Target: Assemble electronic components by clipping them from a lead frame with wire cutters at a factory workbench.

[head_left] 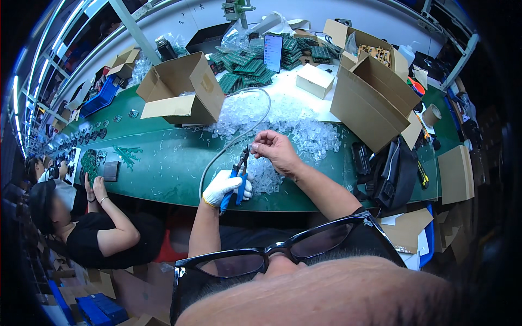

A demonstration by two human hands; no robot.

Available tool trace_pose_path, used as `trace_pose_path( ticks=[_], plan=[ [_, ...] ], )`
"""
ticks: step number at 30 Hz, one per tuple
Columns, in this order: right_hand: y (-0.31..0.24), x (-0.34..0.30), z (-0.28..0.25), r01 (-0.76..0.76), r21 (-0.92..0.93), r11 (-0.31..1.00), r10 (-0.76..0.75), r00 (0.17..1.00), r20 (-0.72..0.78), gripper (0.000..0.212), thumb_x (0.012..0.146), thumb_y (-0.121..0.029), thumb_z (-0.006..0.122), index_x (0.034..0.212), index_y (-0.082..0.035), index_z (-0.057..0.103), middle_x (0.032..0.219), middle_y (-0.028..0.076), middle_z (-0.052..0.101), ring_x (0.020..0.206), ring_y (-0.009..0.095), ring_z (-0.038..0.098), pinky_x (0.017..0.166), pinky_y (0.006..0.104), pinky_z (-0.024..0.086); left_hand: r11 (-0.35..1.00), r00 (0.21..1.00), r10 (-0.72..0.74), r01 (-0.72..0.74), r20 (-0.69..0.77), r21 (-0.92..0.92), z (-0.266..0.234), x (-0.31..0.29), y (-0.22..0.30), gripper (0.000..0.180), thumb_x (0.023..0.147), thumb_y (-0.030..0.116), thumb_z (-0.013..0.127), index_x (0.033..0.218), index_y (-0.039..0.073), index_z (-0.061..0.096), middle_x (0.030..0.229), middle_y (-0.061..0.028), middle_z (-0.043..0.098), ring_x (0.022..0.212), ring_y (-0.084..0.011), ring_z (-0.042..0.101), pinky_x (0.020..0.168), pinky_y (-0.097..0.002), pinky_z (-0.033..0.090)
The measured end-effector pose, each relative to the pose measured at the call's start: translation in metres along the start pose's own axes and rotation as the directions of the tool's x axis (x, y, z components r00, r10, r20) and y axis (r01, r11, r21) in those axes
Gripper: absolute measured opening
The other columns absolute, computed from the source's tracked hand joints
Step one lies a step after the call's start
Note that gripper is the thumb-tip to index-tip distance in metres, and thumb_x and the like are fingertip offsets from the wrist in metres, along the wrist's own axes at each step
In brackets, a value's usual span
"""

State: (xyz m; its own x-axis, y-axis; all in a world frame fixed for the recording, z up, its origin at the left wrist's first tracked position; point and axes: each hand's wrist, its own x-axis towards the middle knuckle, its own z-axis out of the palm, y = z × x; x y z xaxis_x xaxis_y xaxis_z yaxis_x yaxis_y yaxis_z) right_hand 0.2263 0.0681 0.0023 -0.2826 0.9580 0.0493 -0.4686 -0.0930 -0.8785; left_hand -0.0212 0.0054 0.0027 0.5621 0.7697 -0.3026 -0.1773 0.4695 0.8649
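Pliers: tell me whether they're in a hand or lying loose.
In a hand: the white-gloved left hand wraps around the blue handles of the pliers.

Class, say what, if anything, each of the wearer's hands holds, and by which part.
The gloved left hand holds blue-handled pliers by the handles. The bare right hand is near their jaws; whether it pinches something cannot be told.

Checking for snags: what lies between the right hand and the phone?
In the head view, mainly clear plastic pieces and a grey hose lie between the right hand and phone.
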Motion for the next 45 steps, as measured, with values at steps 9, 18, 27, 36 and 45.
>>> trace_pose_path(
  ticks=[9,18,27,36,45],
  plan=[
    [-0.007,0.0,-0.001,-0.051,-0.092,0.994,0.05,0.999,-0.011,0.015,0.095,-0.005,0.078,0.106,0.002,0.07,0.095,0.009,0.075,0.086,0.016,0.073,0.077,0.0313,0.062,0.992,0.993,-0.056,0.066,-0.101,0.105,0.014,-0.002,0.009,0.042,0.092,0.025,0.081,0.12,-0.005,0.07,0.092,-0.0116,0.075,0.076,-0.0194,0.074,0.072,-0.0354,0.063],
    [-0.007,0.002,-0.01,-0.065,-0.202,0.977,0.059,0.998,-0.034,0.017,0.092,-0.01,0.082,0.103,-0.001,0.072,0.093,0.008,0.076,0.084,0.016,0.074,0.075,0.0331,0.061,0.991,0.983,-0.035,0.057,-0.178,0.122,0.013,0.001,0.008,0.036,0.096,0.025,0.077,0.115,-0.004,0.069,0.086,-0.009,0.072,0.069,-0.018,0.071,0.067,-0.0342,0.062],
    [-0.032,0.001,-0.013,0.101,-0.871,0.481,0.018,0.992,0.125,0.028,0.082,-0.026,0.085,0.1,-0.006,0.078,0.099,0.017,0.079,0.095,0.036,0.075,0.087,0.0433,0.059,0.993,0.996,0.086,-0.088,-0.029,-0.08,-0.009,0.001,-0.008,0.066,0.089,0.038,0.084,0.127,-0.011,0.063,0.093,-0.0145,0.073,0.077,-0.025,0.074,0.073,-0.0412,0.064],
    [-0.022,0.021,-0.061,-0.095,-0.994,-0.063,-0.268,0.961,-0.074,0.02,0.088,-0.009,0.071,0.108,-0.007,0.076,0.103,0.019,0.075,0.098,0.041,0.073,0.088,0.0512,0.058,0.991,0.996,0.09,-0.09,-0.01,-0.1,-0.009,0.003,-0.008,0.072,0.086,0.041,0.085,0.128,-0.013,0.062,0.093,-0.0163,0.073,0.078,-0.0261,0.074,0.074,-0.0425,0.064],
    [-0.015,0.03,-0.071,0.127,-0.972,0.198,-0.517,0.856,0.007,0.021,0.091,-0.008,0.066,0.11,-0.007,0.076,0.094,0.018,0.073,0.083,0.036,0.073,0.075,0.0485,0.058,0.992,0.998,0.07,-0.069,0.009,-0.103,-0.006,0.003,-0.005,0.075,0.086,0.044,0.086,0.129,-0.013,0.062,0.094,-0.0157,0.073,0.08,-0.0256,0.074,0.076,-0.0426,0.064]
  ],
)
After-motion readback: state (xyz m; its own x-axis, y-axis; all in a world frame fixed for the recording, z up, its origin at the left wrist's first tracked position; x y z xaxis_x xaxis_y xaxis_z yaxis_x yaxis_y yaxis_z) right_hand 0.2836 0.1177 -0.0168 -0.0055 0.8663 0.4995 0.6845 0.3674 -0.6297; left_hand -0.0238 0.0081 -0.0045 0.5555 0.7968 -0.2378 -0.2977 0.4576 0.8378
